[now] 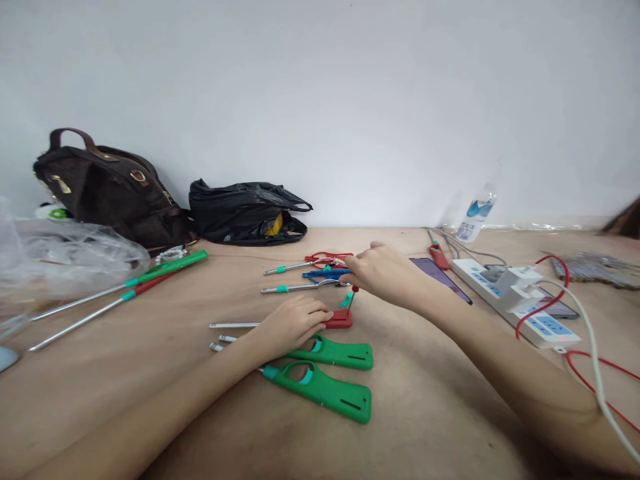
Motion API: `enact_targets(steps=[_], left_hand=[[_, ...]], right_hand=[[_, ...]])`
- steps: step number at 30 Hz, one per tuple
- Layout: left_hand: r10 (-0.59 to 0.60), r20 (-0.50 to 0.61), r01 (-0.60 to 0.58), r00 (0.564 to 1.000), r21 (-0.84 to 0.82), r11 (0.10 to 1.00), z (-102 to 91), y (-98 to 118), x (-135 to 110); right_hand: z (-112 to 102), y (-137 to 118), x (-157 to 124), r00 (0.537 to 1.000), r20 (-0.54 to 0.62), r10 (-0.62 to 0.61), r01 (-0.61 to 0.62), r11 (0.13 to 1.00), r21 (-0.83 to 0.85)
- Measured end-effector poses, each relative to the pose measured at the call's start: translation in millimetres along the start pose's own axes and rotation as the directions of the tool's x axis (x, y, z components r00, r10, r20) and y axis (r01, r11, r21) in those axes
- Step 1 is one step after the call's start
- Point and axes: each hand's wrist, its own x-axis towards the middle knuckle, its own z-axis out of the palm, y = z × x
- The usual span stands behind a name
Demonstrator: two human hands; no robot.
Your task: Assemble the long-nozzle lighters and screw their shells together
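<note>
My left hand (pixel 293 325) lies over a red long-nosed lighter (pixel 343 319), its fingers closed on the body and pressing it to the table. Above that lighter, my right hand (pixel 383 272) grips a small screwdriver (pixel 353 300) with a red end, its shaft pointing down at the lighter's butt. Two green lighters, one nearer (pixel 330 392) and one farther (pixel 345 352), lie in front of my left hand. Behind it are a blue lighter shell (pixel 327 274), a red shell (pixel 327 256), metal lighter tubes (pixel 287 289) and a turquoise trigger piece (pixel 346 301).
Two assembled lighters, the upper one green (pixel 173 267), lie at left by a clear plastic bag (pixel 75 257). Behind are a dark backpack (pixel 110 193) and a black bag (pixel 240 210). At right are a phone (pixel 440 280), a power strip (pixel 540 327) with cables, and a bottle (pixel 477 212).
</note>
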Motion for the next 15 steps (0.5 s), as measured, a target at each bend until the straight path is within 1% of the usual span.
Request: enact_targets(steps=[2,5,7,9,12,13,15], left_hand=[[-0.003,0.0,0.003,1.0,0.007,1.0,-0.2,0.2,-0.1],[0.002,0.003,-0.002,1.0,0.011,1.0,-0.1,-0.1,0.3],[0.006,0.005,-0.006,1.0,0.006,1.0,-0.1,-0.4,0.7],[0.003,0.004,-0.003,1.0,0.0,1.0,-0.2,-0.7,0.8],[-0.002,0.004,0.002,1.0,-0.001,1.0,0.1,-0.7,0.6],[-0.002,0.005,0.002,1.0,0.0,1.0,0.4,-0.7,0.5],[-0.005,0.005,0.005,1.0,0.0,1.0,1.3,-0.5,0.5]], right_hand=[[2.1,3.1,-0.5,1.0,-0.01,-0.005,0.005,1.0,-0.005],[2.2,7.6,-5.6,0.992,-0.074,-0.1,0.11,0.984,0.14],[2.1,7.5,-6.3,0.985,-0.079,-0.154,0.167,0.963,0.212],[3.2,4.3,-2.8,0.987,-0.052,-0.152,0.159,0.969,0.189],[5.6,-0.9,2.4,0.998,-0.035,-0.05,0.052,0.997,0.063],[5.9,-1.1,2.1,0.998,-0.047,-0.04,0.043,0.997,0.057],[5.7,1.2,-2.0,0.993,-0.082,-0.08,0.089,0.989,0.118]])
